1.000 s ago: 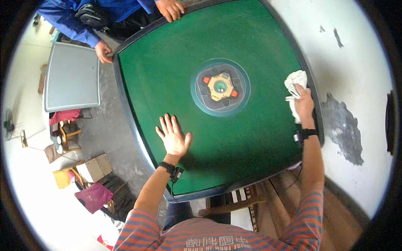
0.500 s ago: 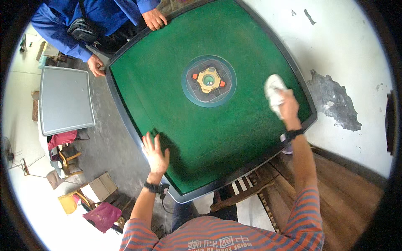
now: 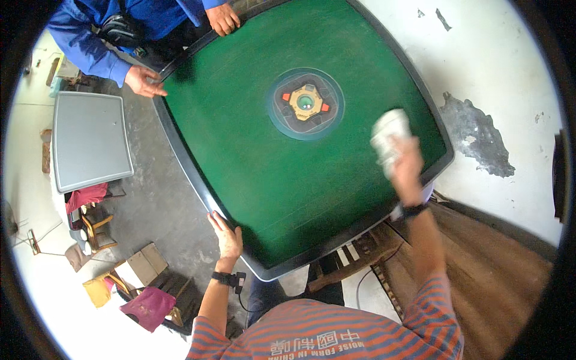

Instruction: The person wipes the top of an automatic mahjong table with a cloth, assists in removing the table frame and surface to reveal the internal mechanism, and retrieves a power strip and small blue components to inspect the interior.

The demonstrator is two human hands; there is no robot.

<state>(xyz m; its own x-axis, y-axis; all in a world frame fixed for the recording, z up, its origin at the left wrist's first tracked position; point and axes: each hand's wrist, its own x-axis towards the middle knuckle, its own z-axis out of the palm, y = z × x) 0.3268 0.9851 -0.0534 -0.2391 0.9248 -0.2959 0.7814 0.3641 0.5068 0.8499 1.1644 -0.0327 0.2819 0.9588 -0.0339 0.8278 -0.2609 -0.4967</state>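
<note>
A mahjong table [image 3: 282, 180] with a green felt top and a dark rim stands before me. In its middle sits a round control panel [image 3: 307, 129] with a gold centre and red buttons. My right hand [image 3: 408, 165] is closed round a white oblong thing [image 3: 391, 129] over the right part of the felt. Motion blurs it; I cannot tell whether it is a cloth or a brush. My left hand [image 3: 228, 239] lies on the near-left rim, fingers stretched out, holding nothing.
A person in blue [image 3: 90, 54] stands at the far left, one hand [image 3: 223, 19] on the rim. Left of the table is a grey panel [image 3: 90, 141]; chairs and a box [image 3: 141, 265] stand lower down. A white wall [image 3: 480, 66] rises close on the right.
My right hand and the white thing have shifted slightly left. My left hand has moved from the felt down onto the rim. The other person's nearer hand has lifted towards the table's edge.
</note>
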